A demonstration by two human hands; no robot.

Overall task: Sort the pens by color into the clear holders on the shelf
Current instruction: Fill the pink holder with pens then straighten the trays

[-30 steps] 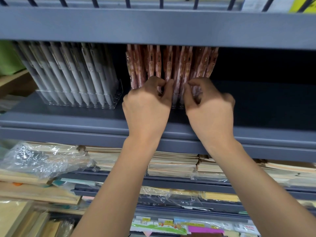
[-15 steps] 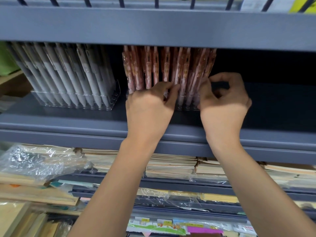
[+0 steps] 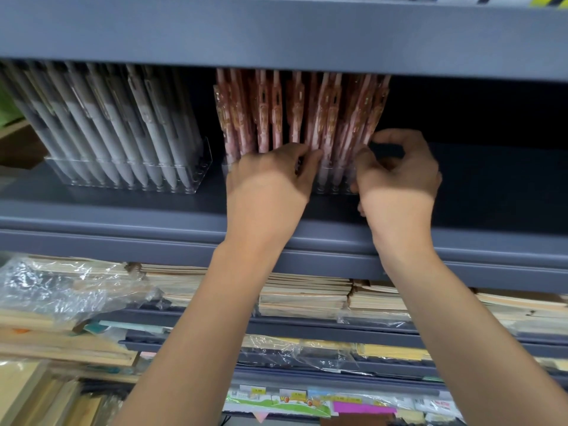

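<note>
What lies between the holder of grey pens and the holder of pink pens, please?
Only a narrow bare strip of the shelf, in the head view; the grey-pen holder and pink-pen holder stand apart.

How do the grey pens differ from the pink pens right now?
Colour: the grey pens are pale grey, the pink pens pink. Pose: grey pens all lean left in even rows; pink pens stand nearer upright, unevenly. Contact: grey pens are untouched; the left hand and right hand pinch pink pens. Both sets stand in clear holders on the same shelf.
</note>
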